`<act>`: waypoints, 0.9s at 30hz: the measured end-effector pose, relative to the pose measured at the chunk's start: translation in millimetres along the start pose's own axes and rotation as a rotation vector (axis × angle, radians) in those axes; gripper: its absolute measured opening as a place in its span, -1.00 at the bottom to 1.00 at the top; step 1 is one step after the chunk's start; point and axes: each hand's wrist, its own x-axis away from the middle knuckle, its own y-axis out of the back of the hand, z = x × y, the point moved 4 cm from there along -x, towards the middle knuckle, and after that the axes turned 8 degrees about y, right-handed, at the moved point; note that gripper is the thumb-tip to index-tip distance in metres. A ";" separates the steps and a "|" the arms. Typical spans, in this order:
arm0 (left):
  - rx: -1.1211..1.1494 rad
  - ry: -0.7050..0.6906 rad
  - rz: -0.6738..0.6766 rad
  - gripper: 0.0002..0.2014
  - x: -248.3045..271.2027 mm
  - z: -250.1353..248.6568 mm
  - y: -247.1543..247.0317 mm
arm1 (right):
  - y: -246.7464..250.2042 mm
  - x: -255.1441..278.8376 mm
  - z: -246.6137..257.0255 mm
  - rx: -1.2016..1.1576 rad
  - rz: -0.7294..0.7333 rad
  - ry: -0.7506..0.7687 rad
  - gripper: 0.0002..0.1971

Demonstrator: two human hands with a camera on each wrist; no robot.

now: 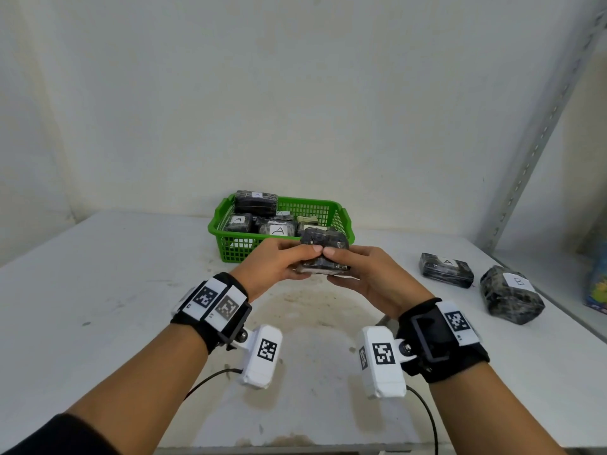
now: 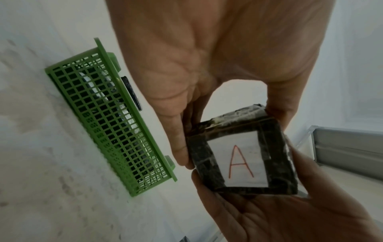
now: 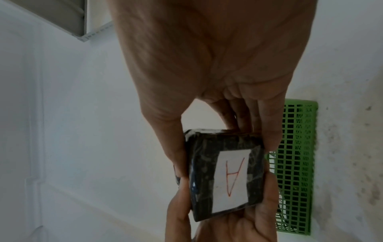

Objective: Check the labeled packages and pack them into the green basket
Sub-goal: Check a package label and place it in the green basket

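Note:
Both hands hold one dark wrapped package (image 1: 323, 254) above the table, just in front of the green basket (image 1: 230, 249). My left hand (image 1: 279, 266) grips its left side and my right hand (image 1: 361, 274) its right side, thumbs meeting on top. Its white label with a red "A" faces down toward the wrists and shows in the left wrist view on the package (image 2: 240, 157) and in the right wrist view on the package (image 3: 225, 175). The basket (image 2: 107, 114) (image 3: 298, 163) holds several dark packages labelled A.
On the table's right lie two more dark packages, one labelled A (image 1: 446, 269) and one labelled B (image 1: 510, 295). A metal shelf upright (image 1: 538, 126) rises at the right. A colourful item (image 1: 597, 284) sits at the far right edge.

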 end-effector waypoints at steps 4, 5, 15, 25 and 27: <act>0.024 0.030 0.062 -0.56 2.7 -0.4 -1.6 | 0.8 1.2 0.4 0.010 -0.002 0.010 -0.60; 0.022 0.030 0.074 -0.56 3.1 -0.3 -2.5 | 1.5 1.4 1.0 0.016 -0.002 0.014 -0.61; -0.040 -0.053 0.016 -0.35 2.2 0.0 3.7 | 0.2 6.1 7.1 0.048 -0.002 0.039 -0.48; -0.262 -0.196 0.018 -0.15 4.7 -6.9 2.3 | 0.9 5.3 0.2 0.013 -0.115 -0.013 -0.72; -0.236 -0.192 -0.060 -0.32 5.3 -6.7 2.6 | 3.3 5.2 -0.1 0.024 -0.164 0.046 -0.65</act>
